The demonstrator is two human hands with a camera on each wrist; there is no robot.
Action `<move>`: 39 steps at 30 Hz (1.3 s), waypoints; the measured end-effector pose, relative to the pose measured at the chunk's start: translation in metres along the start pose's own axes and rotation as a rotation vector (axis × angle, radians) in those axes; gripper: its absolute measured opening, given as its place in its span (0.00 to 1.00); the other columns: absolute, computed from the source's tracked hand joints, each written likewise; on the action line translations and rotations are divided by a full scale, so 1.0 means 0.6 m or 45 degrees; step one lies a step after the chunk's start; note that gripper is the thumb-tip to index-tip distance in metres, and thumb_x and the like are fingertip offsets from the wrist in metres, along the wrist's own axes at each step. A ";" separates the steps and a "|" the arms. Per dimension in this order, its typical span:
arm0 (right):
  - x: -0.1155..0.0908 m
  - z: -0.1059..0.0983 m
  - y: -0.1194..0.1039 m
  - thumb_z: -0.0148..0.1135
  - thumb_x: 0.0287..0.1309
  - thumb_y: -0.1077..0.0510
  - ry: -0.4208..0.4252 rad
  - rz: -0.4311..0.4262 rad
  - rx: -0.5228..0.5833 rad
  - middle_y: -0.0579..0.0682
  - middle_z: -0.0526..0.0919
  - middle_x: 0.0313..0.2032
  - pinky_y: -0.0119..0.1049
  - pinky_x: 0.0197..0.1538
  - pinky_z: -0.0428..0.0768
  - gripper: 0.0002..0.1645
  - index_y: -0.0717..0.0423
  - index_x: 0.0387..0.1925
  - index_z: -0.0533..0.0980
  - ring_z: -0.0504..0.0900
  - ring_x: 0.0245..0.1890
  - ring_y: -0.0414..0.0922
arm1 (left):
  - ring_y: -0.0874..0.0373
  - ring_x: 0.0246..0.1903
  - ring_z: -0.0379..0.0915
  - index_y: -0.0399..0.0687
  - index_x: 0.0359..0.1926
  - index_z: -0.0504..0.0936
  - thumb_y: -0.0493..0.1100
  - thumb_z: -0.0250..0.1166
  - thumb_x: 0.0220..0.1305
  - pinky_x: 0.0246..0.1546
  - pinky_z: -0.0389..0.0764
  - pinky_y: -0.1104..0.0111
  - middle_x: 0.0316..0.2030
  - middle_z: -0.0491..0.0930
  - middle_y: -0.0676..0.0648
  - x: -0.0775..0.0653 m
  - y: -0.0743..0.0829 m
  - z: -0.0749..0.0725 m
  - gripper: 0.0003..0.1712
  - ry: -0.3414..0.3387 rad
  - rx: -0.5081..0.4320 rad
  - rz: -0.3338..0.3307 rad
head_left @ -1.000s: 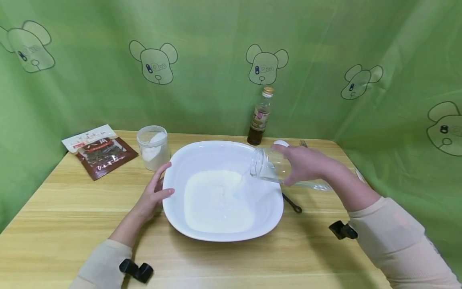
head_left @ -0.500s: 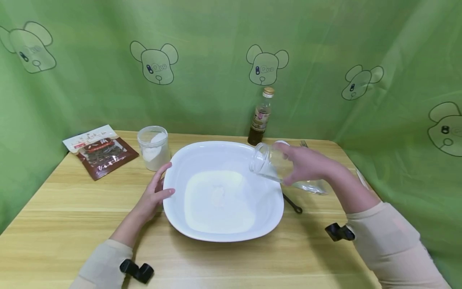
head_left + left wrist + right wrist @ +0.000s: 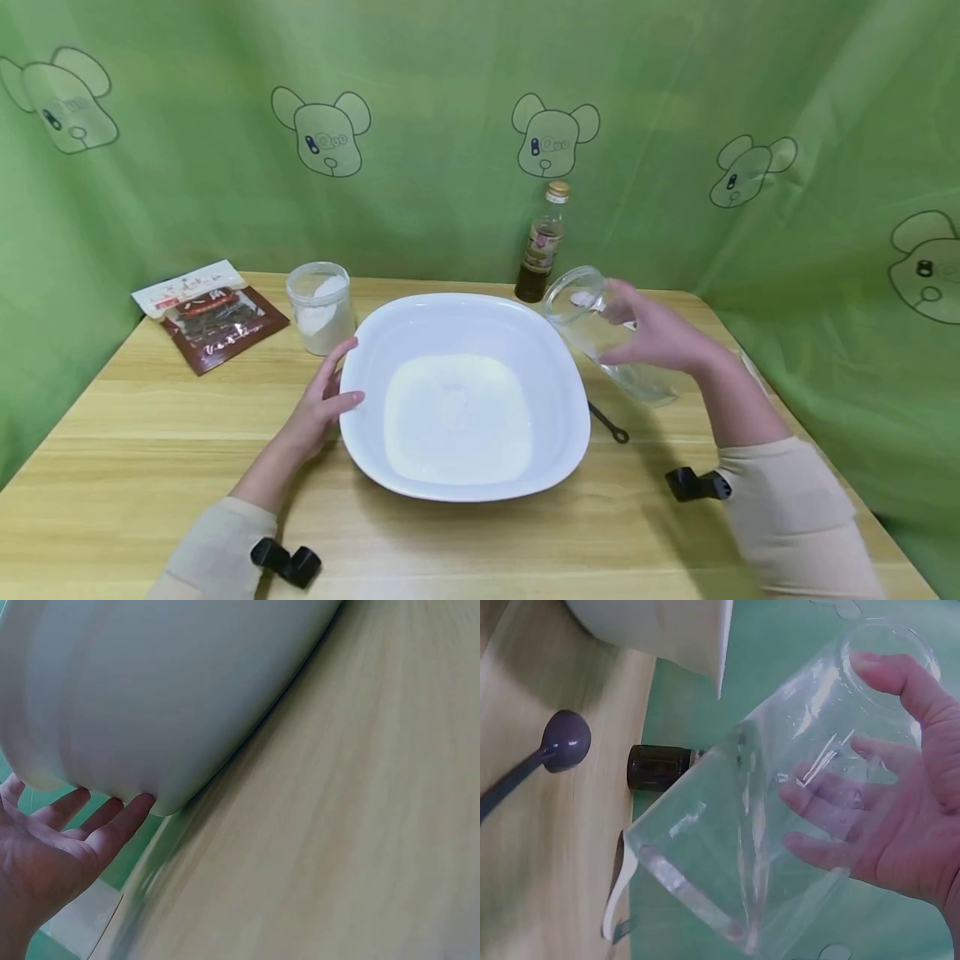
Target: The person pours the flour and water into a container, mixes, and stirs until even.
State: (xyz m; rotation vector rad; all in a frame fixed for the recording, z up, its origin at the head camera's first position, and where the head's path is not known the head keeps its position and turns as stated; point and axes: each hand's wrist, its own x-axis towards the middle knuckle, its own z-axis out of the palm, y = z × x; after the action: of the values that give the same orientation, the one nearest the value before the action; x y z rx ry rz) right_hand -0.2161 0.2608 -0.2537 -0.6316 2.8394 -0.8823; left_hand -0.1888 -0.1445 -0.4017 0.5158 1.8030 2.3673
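Note:
A large white basin (image 3: 465, 417) stands on the table, its pale floor looking wet. My left hand (image 3: 318, 408) holds its left side, with thumb and index finger at the rim; in the left wrist view the fingertips (image 3: 142, 801) touch the outer wall. My right hand (image 3: 660, 333) grips a clear glass jar (image 3: 637, 379) beside the basin's right rim. The jar is tilted, its mouth up and toward the basin, its base lower right. In the right wrist view, thumb and fingers wrap the jar (image 3: 705, 840) near its mouth.
A dark ladle (image 3: 566, 742) lies right of the basin, its handle (image 3: 618, 434) showing. Behind stands a bottle of brown liquid (image 3: 538, 250). At left are a tub of white powder (image 3: 322, 321) and a brown spice packet (image 3: 217, 321). A fork (image 3: 622, 928) lies back right.
The stream from the jar into the basin has stopped. My right hand has tipped the jar's mouth upward and drawn it right, off the basin. The left hand has stayed at the rim.

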 end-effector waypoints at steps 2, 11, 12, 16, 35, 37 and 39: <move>0.001 0.001 0.010 0.70 0.34 0.56 0.058 0.006 0.061 0.63 0.68 0.47 0.54 0.47 0.68 0.58 0.55 0.64 0.45 0.66 0.48 0.58 | 0.44 0.44 0.67 0.47 0.64 0.45 0.30 0.50 0.48 0.35 0.76 0.55 0.54 0.55 0.28 0.001 0.000 0.001 0.41 -0.002 0.002 0.004; 0.005 0.014 0.056 0.69 0.34 0.64 0.359 0.087 0.435 0.66 0.65 0.51 0.53 0.52 0.64 0.55 0.55 0.62 0.46 0.63 0.52 0.57 | 0.44 0.44 0.67 0.48 0.64 0.46 0.30 0.50 0.48 0.35 0.76 0.56 0.53 0.55 0.28 0.003 0.002 0.003 0.41 -0.004 0.011 0.003; 0.005 0.017 0.063 0.69 0.34 0.64 0.397 0.099 0.458 0.66 0.64 0.52 0.53 0.52 0.64 0.55 0.55 0.62 0.45 0.63 0.52 0.57 | 0.44 0.44 0.67 0.48 0.64 0.46 0.30 0.50 0.48 0.35 0.76 0.56 0.53 0.55 0.28 0.003 0.002 0.003 0.41 -0.003 0.011 0.002; 0.006 0.031 0.089 0.68 0.37 0.63 0.541 0.134 0.543 0.65 0.64 0.52 0.49 0.54 0.63 0.55 0.55 0.63 0.43 0.62 0.53 0.57 | 0.44 0.44 0.67 0.47 0.64 0.45 0.30 0.50 0.48 0.35 0.76 0.56 0.53 0.55 0.27 0.003 0.003 0.004 0.41 -0.006 0.008 0.001; 0.120 0.109 0.383 0.72 0.28 0.47 1.079 0.274 0.707 0.52 0.60 0.57 0.48 0.53 0.65 0.61 0.30 0.61 0.42 0.62 0.54 0.52 | 0.43 0.46 0.65 0.47 0.64 0.45 0.30 0.50 0.48 0.35 0.76 0.55 0.55 0.53 0.29 -0.001 0.000 0.001 0.41 0.004 0.005 -0.007; 0.120 0.109 0.378 0.71 0.28 0.46 1.084 0.300 0.697 0.52 0.59 0.57 0.47 0.54 0.65 0.62 0.30 0.61 0.41 0.61 0.55 0.52 | 0.44 0.45 0.65 0.47 0.64 0.45 0.30 0.50 0.48 0.35 0.76 0.56 0.55 0.53 0.29 -0.001 0.000 0.001 0.41 0.002 0.004 -0.003; 0.120 0.109 0.371 0.71 0.28 0.45 1.084 0.323 0.701 0.52 0.59 0.58 0.46 0.54 0.65 0.62 0.29 0.61 0.40 0.60 0.56 0.52 | 0.45 0.45 0.66 0.47 0.64 0.45 0.30 0.50 0.48 0.35 0.76 0.56 0.55 0.53 0.29 -0.001 0.000 0.002 0.41 0.000 0.003 0.001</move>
State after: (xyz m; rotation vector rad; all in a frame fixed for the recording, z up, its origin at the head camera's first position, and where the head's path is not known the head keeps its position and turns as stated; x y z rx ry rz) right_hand -0.3472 0.3627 -0.4310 0.2413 2.9196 -2.1565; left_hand -0.1880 -0.1438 -0.4018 0.5164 1.8061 2.3658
